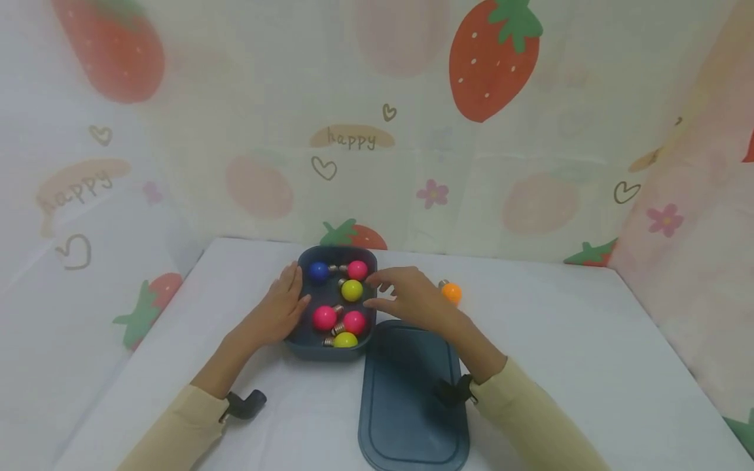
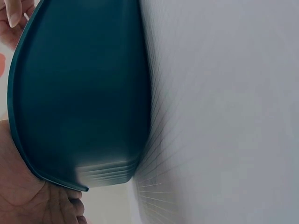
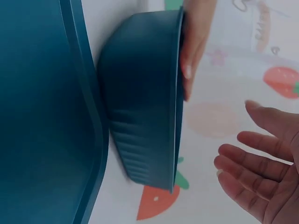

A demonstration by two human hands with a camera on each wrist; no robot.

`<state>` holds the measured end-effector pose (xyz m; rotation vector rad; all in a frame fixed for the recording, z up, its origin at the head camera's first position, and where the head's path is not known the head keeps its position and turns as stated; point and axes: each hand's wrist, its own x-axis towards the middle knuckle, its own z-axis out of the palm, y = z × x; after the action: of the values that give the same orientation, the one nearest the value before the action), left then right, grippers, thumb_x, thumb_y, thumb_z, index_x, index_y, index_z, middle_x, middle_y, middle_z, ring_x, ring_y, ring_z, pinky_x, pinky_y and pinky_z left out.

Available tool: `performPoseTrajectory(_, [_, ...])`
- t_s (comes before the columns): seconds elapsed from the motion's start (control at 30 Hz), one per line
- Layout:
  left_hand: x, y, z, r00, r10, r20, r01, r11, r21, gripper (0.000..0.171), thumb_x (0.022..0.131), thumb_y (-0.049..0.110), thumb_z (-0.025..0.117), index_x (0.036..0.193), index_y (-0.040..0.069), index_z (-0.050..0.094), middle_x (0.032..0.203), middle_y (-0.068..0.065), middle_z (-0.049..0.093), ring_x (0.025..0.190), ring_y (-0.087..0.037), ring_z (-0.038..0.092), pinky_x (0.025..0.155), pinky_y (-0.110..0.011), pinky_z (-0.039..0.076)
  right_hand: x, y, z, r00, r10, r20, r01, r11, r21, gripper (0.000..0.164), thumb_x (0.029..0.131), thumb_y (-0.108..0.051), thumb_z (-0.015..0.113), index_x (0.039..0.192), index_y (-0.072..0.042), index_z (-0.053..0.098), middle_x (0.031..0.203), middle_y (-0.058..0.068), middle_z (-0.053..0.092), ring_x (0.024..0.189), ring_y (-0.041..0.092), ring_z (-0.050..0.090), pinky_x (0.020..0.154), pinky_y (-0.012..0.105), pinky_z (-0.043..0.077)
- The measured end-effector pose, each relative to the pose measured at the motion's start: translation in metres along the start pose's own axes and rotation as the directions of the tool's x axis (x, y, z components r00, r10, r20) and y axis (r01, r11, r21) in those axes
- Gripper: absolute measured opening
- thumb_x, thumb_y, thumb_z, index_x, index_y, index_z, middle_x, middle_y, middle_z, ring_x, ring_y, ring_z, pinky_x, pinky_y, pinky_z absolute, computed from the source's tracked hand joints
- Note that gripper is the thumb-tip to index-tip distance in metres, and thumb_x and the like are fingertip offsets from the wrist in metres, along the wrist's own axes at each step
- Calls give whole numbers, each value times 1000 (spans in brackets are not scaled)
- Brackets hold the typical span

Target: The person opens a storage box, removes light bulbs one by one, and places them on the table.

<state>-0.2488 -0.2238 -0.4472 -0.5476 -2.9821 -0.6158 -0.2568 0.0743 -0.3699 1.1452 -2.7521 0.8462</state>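
Note:
A dark blue-green box on the table holds several coloured light bulbs: a blue bulb, pink bulbs and yellow bulbs. My left hand rests along the box's left side, its fingers extended at the rim; the left wrist view shows its palm against the rim. Over the right rim hovers my right hand, thumb and fingers apart. Seen from the right wrist, the right hand has nothing between its loosely bent fingers.
A flat matching lid lies in front and to the right of the box, partly under my right forearm. Beyond my right wrist an orange bulb lies on the white table. A strawberry-printed cloth hangs around the table.

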Motion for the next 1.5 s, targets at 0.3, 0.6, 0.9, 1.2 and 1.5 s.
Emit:
performPoseTrajectory(0.3, [2,-4,3,999,27,-22,-26,1000,17,67,110,24,39,154,-18,11,164,-34,5,152,-48,8,120,-61,12,23,-9,12,992,-28,124,33,999,-34,44,88,-30,82,127,-13,70,115,-1,74,104,13,67,86,25,56])
performPoseTrajectory(0.6, [3,-7,4,999,33,-29,-32,999,21,67,109,23,40,153,-19,10,163,-36,5,152,-48,7,120,-61,13,41,-10,33,981,-87,174,96,994,-48,39,87,-27,83,122,-11,73,113,-1,75,102,18,68,89,27,55])
performPoseTrajectory(0.9, [3,-6,5,998,41,-40,-40,999,35,66,110,22,39,153,-19,12,162,-36,7,152,-48,9,120,-62,15,57,-8,53,973,-52,226,81,990,-119,43,89,-29,81,126,-10,72,119,3,74,110,18,66,97,30,53])
performPoseTrajectory(1.2, [2,-3,2,999,26,-30,-25,1000,16,66,110,24,38,153,-19,12,163,-36,7,152,-47,7,120,-62,14,67,-11,67,957,-18,289,67,985,-161,42,89,-28,81,126,-11,72,112,1,76,102,14,70,92,26,54])
performPoseTrajectory(1.5, [0,-1,-1,999,29,-24,-28,999,29,66,109,24,40,152,-20,13,163,-36,7,151,-49,10,120,-62,15,72,-9,78,955,-34,295,104,969,-225,39,89,-30,80,123,-12,72,105,-1,75,95,12,67,89,25,55])
